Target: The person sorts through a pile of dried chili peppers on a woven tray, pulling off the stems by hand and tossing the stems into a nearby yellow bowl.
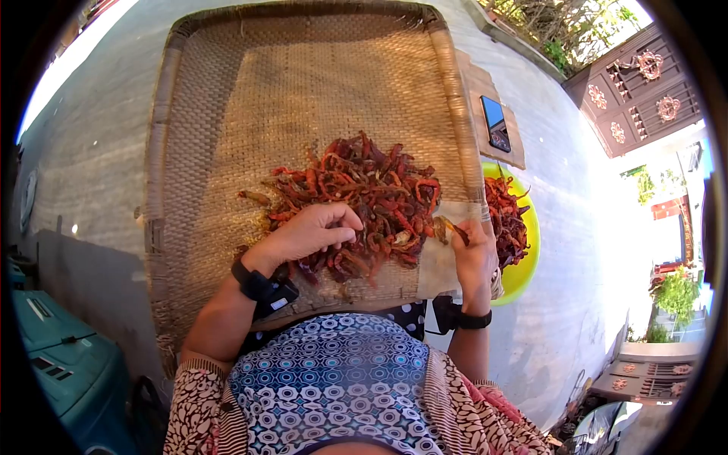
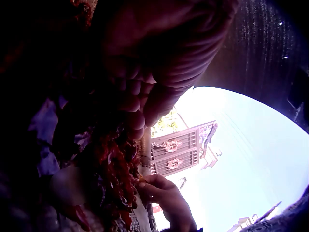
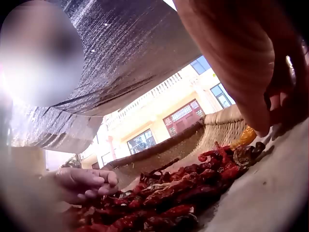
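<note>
A heap of dried red chilies (image 1: 364,182) lies on a large woven bamboo tray (image 1: 341,83). My right hand (image 1: 475,254) is at the tray's right edge, thumb and fingers pinching a yellowish-orange dried chili (image 1: 453,228). In the right wrist view that chili (image 3: 247,137) shows below the fingertips, close to the heap's edge. Over the near left part of the heap is my left hand (image 1: 315,231), its fingers loosely curled with nothing visible between them. From the right wrist view, the left hand (image 3: 87,184) hovers just above the chilies. The left wrist view is mostly dark.
A yellow-green basin (image 1: 533,258) holding more red chilies stands right of the tray, partly hidden by it. Beyond it a phone (image 1: 495,123) lies on a flat brown board (image 1: 474,83). Teal containers (image 1: 68,364) sit on the concrete floor at the left.
</note>
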A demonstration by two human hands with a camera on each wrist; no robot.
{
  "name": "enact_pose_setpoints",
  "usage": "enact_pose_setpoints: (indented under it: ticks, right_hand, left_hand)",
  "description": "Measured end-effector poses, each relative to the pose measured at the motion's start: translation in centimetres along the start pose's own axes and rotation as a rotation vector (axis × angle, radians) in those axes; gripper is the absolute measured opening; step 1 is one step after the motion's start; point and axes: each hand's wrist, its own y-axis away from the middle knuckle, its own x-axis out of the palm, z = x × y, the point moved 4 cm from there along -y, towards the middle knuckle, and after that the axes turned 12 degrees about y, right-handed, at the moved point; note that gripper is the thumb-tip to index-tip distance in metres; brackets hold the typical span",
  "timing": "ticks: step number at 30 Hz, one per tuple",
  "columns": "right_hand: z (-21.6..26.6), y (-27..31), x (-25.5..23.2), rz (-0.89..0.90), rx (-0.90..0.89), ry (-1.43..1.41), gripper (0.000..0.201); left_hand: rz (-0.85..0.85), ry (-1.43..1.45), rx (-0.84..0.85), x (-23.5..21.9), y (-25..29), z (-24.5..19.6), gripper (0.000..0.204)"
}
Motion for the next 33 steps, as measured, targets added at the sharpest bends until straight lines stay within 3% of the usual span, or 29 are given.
enact_pose_setpoints:
  ticks: [3, 6, 12, 15, 18, 20, 23, 25, 28, 29, 31, 33]
  right_hand:
    - [1.2, 0.1, -0.5, 0.051, 0.103, -0.409, 0.016]
    - [5.4, 1.3, -0.7, 0.253, 0.019, -0.632, 0.017]
    - [12.0, 2.5, 0.0, 0.439, -0.428, -0.574, 0.020]
    - [12.2, 2.6, -0.2, 0.526, -0.384, -0.704, 0.021]
    - [9.9, 1.3, -1.9, 0.424, -0.264, -0.635, 0.020]
    - [6.7, -0.6, -2.9, 0.125, -0.183, -0.492, 0.020]
    - [1.8, -3.4, -5.6, -0.159, 0.018, -0.352, 0.023]
    - [0.9, -4.4, -7.2, -0.579, -0.052, 0.204, 0.026]
    - [0.4, -5.3, -5.9, -0.265, 0.114, -0.223, 0.030]
    - [0.7, -5.8, -3.9, -0.063, 0.107, -0.369, 0.034]
    - [4.2, -5.2, -2.4, 0.007, -0.209, -0.160, 0.035]
    - [6.7, -4.9, -0.5, -0.020, -0.345, -0.100, 0.034]
  left_hand:
    - [0.016, 0.037, 0.067, 0.1, -0.4, 0.3, 0.018]
    - [0.014, 0.076, 0.116, 0.6, -0.3, 0.3, 0.017]
    - [0.019, 0.091, 0.091, 0.2, -0.3, 0.3, 0.015]
    - [0.009, 0.063, 0.053, 0.1, 0.0, -0.1, 0.015]
    - [0.010, 0.063, 0.056, 0.0, -0.2, 0.4, 0.016]
    - [0.011, 0.068, 0.058, -0.1, -0.2, 0.6, 0.016]
    - [0.023, 0.077, 0.047, -0.2, -0.2, 0.6, 0.016]
    - [0.021, 0.088, 0.041, -0.2, -0.3, 0.9, 0.017]
    - [0.026, 0.059, 0.051, -0.2, -0.4, 0.9, 0.017]
    - [0.025, 0.056, 0.053, -0.2, -0.4, 0.9, 0.017]
    - [0.026, 0.046, 0.057, -0.2, -0.4, 0.8, 0.017]
    - [0.026, 0.058, 0.038, -0.1, -0.3, 0.6, 0.017]
